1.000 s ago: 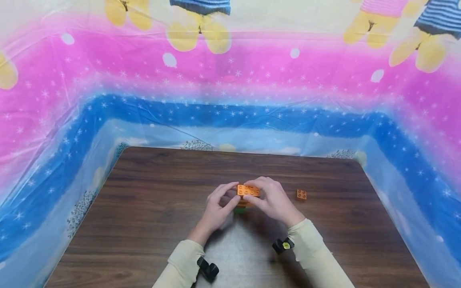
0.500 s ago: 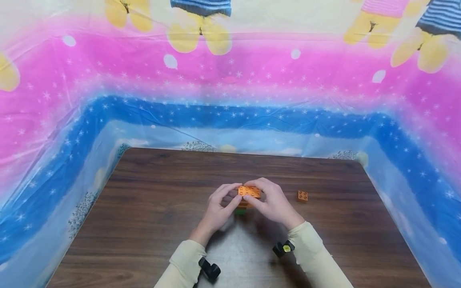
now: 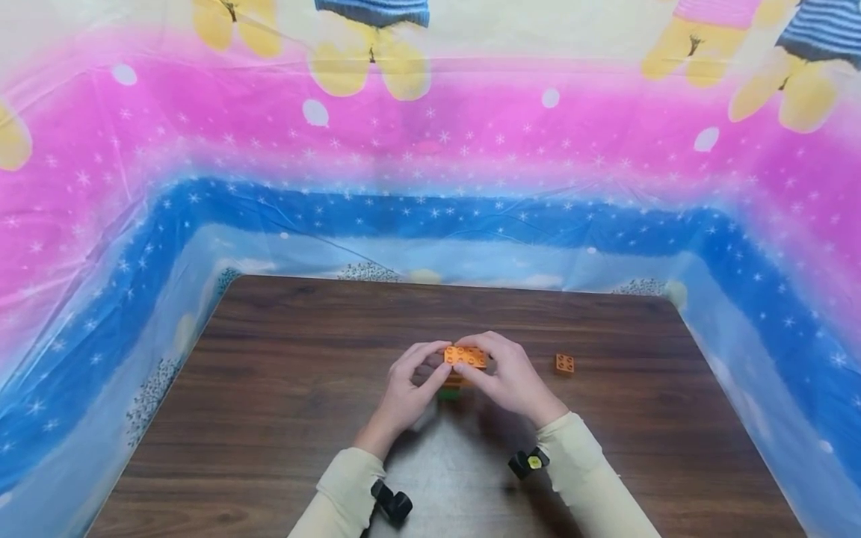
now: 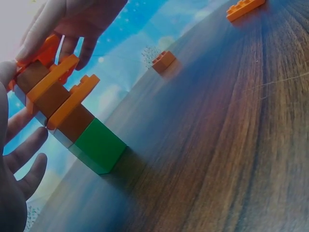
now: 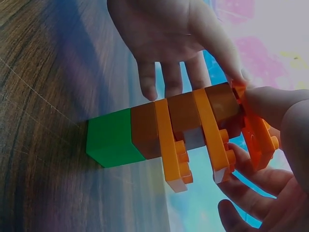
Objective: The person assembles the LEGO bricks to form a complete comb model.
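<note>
A tower of toy building blocks stands upright on the table. Its base is a green block (image 5: 110, 139); above it brown blocks (image 5: 183, 113) alternate with thin orange bricks (image 5: 170, 150) that jut out to one side. The topmost orange brick (image 3: 466, 356), studs up in the head view, sits on the uppermost brown block; the right wrist view shows it slightly tilted. My left hand (image 3: 408, 385) pinches its left end with thumb and index finger, the other fingers spread beside the tower. My right hand (image 3: 509, 373) grips the same brick from the right. Fingers partly cover the brick.
A small brown brick (image 3: 564, 364) lies on the wooden table (image 3: 282, 418), right of my right hand. Farther off in the left wrist view lies a long orange brick (image 4: 245, 7). A printed pink and blue cloth (image 3: 430, 217) hangs around the table's far sides.
My left hand has shifted very slightly to the right along with the top orange brick. The right hand and the tower's base look almost unmoved.
</note>
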{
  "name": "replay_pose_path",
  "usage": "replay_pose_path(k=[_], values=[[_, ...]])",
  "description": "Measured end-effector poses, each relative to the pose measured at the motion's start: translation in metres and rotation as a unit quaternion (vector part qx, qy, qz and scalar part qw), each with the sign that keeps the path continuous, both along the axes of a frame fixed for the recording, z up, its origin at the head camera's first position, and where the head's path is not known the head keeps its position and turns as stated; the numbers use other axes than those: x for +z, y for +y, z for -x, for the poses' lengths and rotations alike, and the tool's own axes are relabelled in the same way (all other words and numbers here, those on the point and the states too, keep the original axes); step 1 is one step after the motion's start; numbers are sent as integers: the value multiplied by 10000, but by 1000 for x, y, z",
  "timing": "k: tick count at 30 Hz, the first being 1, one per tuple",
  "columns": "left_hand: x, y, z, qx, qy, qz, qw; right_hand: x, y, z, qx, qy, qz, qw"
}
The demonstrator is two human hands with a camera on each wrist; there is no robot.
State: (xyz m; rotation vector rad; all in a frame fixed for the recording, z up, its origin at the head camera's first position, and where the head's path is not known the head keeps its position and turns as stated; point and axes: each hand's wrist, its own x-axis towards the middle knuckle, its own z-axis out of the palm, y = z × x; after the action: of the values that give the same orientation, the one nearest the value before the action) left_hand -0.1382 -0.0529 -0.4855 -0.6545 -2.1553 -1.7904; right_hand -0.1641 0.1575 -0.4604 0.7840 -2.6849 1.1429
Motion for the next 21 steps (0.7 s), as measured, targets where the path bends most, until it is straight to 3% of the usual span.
replay_pose_path(k=[8,16,21], values=[[-4,1,2,9,45,9,10000,-2,1,-1,2,-40,56,10000],[-34,2,16,84,0,77,9999,-7,1,-1,2,-177,156,9997],[-40,-1,19,-37,30,89,9999,-10,0,-2,-56,-175,244,9995]])
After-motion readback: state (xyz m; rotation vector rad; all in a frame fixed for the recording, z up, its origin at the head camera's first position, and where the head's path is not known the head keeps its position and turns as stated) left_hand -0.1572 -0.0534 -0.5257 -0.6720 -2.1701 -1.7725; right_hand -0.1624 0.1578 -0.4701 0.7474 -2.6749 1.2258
